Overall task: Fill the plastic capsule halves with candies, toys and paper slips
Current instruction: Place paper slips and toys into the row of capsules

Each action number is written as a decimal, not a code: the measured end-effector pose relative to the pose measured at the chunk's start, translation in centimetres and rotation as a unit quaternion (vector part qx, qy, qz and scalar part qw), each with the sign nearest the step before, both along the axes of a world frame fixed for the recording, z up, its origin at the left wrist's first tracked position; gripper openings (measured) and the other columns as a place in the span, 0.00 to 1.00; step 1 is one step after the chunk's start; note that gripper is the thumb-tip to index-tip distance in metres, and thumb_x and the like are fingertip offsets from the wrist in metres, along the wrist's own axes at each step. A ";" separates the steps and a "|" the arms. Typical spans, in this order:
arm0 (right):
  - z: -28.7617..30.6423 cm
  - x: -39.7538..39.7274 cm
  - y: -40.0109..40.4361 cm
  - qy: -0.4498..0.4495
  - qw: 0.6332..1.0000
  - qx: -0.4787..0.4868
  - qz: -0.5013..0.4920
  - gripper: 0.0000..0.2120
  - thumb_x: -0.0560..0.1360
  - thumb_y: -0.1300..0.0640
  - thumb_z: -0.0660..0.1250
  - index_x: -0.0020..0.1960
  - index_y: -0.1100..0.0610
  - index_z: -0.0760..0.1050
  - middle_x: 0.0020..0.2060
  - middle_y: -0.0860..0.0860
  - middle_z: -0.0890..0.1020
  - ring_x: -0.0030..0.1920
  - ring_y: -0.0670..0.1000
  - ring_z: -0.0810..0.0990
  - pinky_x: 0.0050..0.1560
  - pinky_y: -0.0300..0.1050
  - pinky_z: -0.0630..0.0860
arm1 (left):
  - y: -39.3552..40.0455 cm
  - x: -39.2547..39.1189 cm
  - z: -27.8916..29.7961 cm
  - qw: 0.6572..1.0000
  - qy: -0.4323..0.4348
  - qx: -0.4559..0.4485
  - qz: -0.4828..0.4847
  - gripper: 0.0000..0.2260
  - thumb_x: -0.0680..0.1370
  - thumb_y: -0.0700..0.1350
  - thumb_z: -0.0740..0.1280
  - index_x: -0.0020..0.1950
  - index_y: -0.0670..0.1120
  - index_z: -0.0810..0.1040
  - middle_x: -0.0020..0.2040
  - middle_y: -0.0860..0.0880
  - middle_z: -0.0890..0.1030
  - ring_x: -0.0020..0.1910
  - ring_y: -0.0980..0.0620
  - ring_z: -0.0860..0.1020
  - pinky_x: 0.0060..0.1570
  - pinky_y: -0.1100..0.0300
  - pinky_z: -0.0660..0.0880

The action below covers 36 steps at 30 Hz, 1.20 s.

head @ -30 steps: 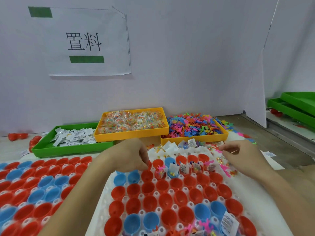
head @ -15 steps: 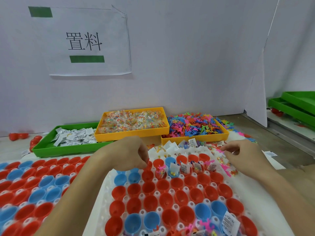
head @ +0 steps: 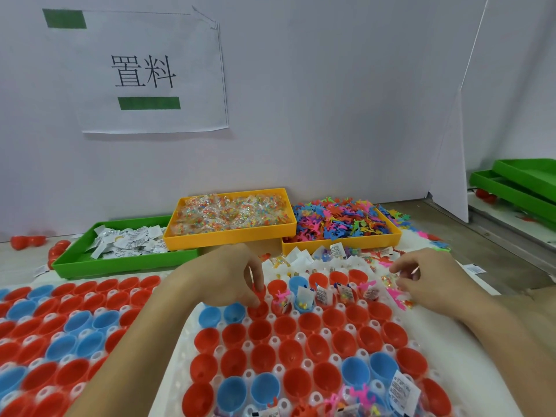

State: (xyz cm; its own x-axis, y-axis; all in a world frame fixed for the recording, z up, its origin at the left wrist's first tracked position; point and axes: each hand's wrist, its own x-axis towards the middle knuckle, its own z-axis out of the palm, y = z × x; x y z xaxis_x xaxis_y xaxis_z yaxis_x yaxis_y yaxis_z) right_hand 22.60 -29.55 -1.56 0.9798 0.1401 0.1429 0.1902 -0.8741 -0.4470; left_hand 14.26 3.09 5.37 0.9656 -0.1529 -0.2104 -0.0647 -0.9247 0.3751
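Red and blue capsule halves (head: 288,350) stand open in a white holder tray (head: 180,350). One row has several halves filled (head: 304,297) with pink toys, candy packets and paper slips. My left hand (head: 225,278) hovers over the row's left end, fingers curled, pinching a small red toy (head: 258,288) just above a red capsule half (head: 258,310). My right hand (head: 433,281) sits at the tray's right edge with fingers curled and thumb against forefinger. A bit of orange shows inside them. Loose pink toys (head: 397,297) lie beneath it.
At the back stand a green tray of paper slips (head: 126,245), an orange tray of candy packets (head: 231,218) and an orange tray of colourful toys (head: 340,221). A second tray of capsule halves (head: 54,332) lies at left. Green trays (head: 517,188) are stacked far right.
My left hand's fingers have dipped slightly toward the red capsule half. My right hand has hardly moved.
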 end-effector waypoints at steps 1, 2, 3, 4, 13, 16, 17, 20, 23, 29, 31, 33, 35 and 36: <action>0.0 0.0 0.0 -0.001 1.000 -0.003 0.000 0.08 0.74 0.61 0.74 0.51 0.51 0.83 0.40 0.44 0.79 0.39 0.42 0.76 0.34 0.30 0.65 | 0.0 0.0 0.0 1.000 0.001 -0.003 0.000 0.07 0.72 0.46 0.77 0.47 0.50 0.82 0.40 0.56 0.84 0.37 0.58 0.80 0.45 0.59 0.78; 0.0 -0.1 0.1 -0.001 1.000 -0.006 0.002 0.08 0.74 0.59 0.74 0.53 0.51 0.83 0.42 0.43 0.79 0.39 0.42 0.75 0.36 0.30 0.66 | 0.1 0.0 0.0 1.000 0.001 -0.007 0.000 0.07 0.72 0.47 0.77 0.47 0.51 0.82 0.39 0.56 0.84 0.37 0.59 0.80 0.44 0.60 0.78; -0.1 -0.2 0.2 0.003 1.000 -0.012 0.004 0.09 0.75 0.58 0.74 0.55 0.51 0.83 0.45 0.44 0.79 0.41 0.42 0.75 0.40 0.32 0.68 | 0.1 0.0 0.1 1.000 -0.001 -0.010 0.001 0.07 0.72 0.47 0.77 0.47 0.51 0.82 0.39 0.56 0.84 0.37 0.59 0.80 0.44 0.60 0.77; -0.2 -0.2 0.3 0.008 1.000 -0.023 0.005 0.11 0.75 0.57 0.74 0.57 0.52 0.82 0.48 0.45 0.79 0.43 0.43 0.75 0.45 0.35 0.70 | 0.1 0.1 0.1 1.000 -0.005 -0.014 0.003 0.07 0.72 0.48 0.77 0.47 0.51 0.81 0.39 0.56 0.84 0.37 0.59 0.80 0.43 0.60 0.77; -0.2 -0.2 0.6 -0.009 1.000 0.005 -0.004 0.10 0.73 0.57 0.75 0.42 0.44 0.76 0.45 0.47 0.80 0.43 0.42 0.76 0.40 0.37 0.70 | 0.7 0.3 0.3 0.998 -0.052 -0.036 0.009 0.06 0.74 0.53 0.74 0.46 0.55 0.80 0.38 0.57 0.81 0.33 0.62 0.77 0.35 0.68 0.70; 0.1 -0.3 0.9 -0.062 0.996 0.068 -0.017 0.12 0.74 0.62 0.73 0.41 0.46 0.76 0.40 0.45 0.81 0.38 0.42 0.76 0.35 0.34 0.66 | 0.8 0.2 0.5 0.996 -0.083 -0.037 0.011 0.06 0.74 0.55 0.73 0.46 0.56 0.80 0.42 0.57 0.81 0.38 0.61 0.78 0.36 0.69 0.70; 0.3 -0.5 1.1 -0.091 0.991 0.093 -0.023 0.12 0.74 0.64 0.73 0.41 0.48 0.77 0.39 0.45 0.81 0.37 0.43 0.76 0.35 0.34 0.67 | 0.7 0.2 0.6 0.994 -0.098 -0.043 0.010 0.06 0.75 0.55 0.72 0.46 0.56 0.80 0.42 0.57 0.81 0.38 0.61 0.78 0.36 0.70 0.71; 1.6 -1.4 2.2 -0.156 0.968 0.192 -0.033 0.08 0.74 0.63 0.74 0.45 0.50 0.80 0.38 0.44 0.82 0.38 0.45 0.79 0.34 0.32 0.69 | 0.2 0.1 1.2 0.985 -0.158 -0.074 0.002 0.03 0.76 0.53 0.71 0.44 0.55 0.80 0.41 0.56 0.82 0.40 0.63 0.78 0.37 0.70 0.74; 3.1 -2.9 3.7 -0.138 0.944 0.299 0.027 0.08 0.75 0.63 0.73 0.47 0.50 0.82 0.37 0.44 0.84 0.36 0.45 0.83 0.33 0.31 0.75 | -1.0 -0.3 1.8 0.965 -0.219 -0.146 -0.016 0.04 0.77 0.49 0.71 0.42 0.55 0.81 0.40 0.56 0.83 0.40 0.61 0.80 0.41 0.67 0.75; 4.7 -5.8 6.0 0.016 0.898 0.377 0.229 0.13 0.71 0.67 0.75 0.48 0.50 0.86 0.39 0.54 0.85 0.35 0.51 0.85 0.36 0.35 0.78 | -4.7 -1.0 1.6 0.951 -0.154 -0.261 -0.061 0.09 0.75 0.50 0.73 0.53 0.49 0.82 0.45 0.52 0.85 0.43 0.54 0.84 0.48 0.55 0.81; 4.6 -6.1 6.4 0.029 0.890 0.385 0.242 0.14 0.70 0.67 0.76 0.51 0.52 0.85 0.38 0.56 0.85 0.35 0.51 0.84 0.37 0.35 0.78 | -5.6 -1.1 1.2 0.947 -0.159 -0.268 -0.074 0.08 0.75 0.46 0.74 0.53 0.47 0.82 0.43 0.51 0.86 0.42 0.54 0.84 0.46 0.57 0.81; 4.6 -6.2 6.6 0.032 0.889 0.392 0.235 0.14 0.68 0.63 0.76 0.52 0.54 0.84 0.37 0.56 0.85 0.35 0.50 0.84 0.38 0.35 0.79 | -6.0 -1.1 1.0 0.940 -0.174 -0.286 -0.070 0.04 0.75 0.41 0.74 0.49 0.44 0.83 0.39 0.49 0.86 0.39 0.53 0.85 0.45 0.58 0.81; 4.6 -6.2 6.6 0.034 0.891 0.396 0.220 0.14 0.67 0.58 0.76 0.52 0.55 0.83 0.37 0.56 0.85 0.36 0.51 0.85 0.38 0.35 0.79 | -6.1 -1.0 0.9 0.934 -0.183 -0.301 -0.061 0.02 0.74 0.38 0.74 0.46 0.43 0.83 0.37 0.48 0.85 0.37 0.53 0.84 0.43 0.59 0.81; 4.6 -6.2 6.5 0.037 0.891 0.397 0.217 0.14 0.67 0.56 0.75 0.52 0.55 0.83 0.38 0.56 0.86 0.36 0.52 0.85 0.37 0.35 0.78 | -6.1 -1.0 0.9 0.931 -0.186 -0.309 -0.059 0.02 0.74 0.38 0.74 0.45 0.43 0.84 0.37 0.48 0.85 0.36 0.53 0.84 0.42 0.59 0.81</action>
State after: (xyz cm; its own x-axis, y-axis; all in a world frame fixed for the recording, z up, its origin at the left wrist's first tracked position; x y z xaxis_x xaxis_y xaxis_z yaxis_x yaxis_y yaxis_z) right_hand 16.38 -23.02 3.05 0.8685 0.3917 0.3039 0.3782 -0.1271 -0.9170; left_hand 13.21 -3.01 6.27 0.9229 -0.2426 0.2989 -0.3838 -0.5188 0.7639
